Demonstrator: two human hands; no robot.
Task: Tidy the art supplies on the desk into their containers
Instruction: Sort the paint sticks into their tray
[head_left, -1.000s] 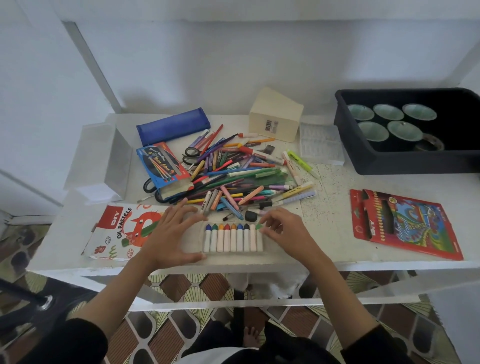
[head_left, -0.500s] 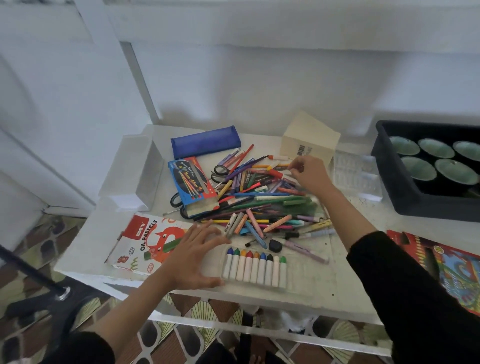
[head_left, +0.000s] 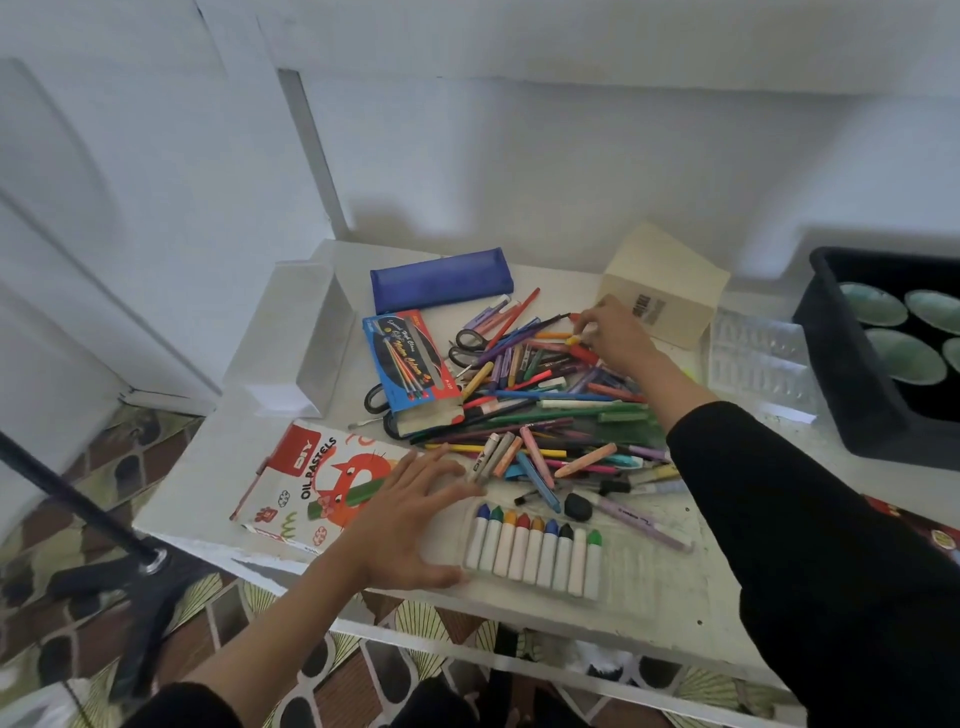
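Meanwhile left hand (head_left: 410, 519) splayed flat beside pastel tray (head_left: 621, 569), right hand (head_left: 615, 338) outstretched, pinching crayon (head_left: 573, 341)

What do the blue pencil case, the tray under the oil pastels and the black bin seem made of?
The blue pencil case: probably fabric, matte, soft edges. The pastel tray: thin clear plastic, see-through with moulded ridges. The black bin: likely rigid plastic, smooth with a thick rim.
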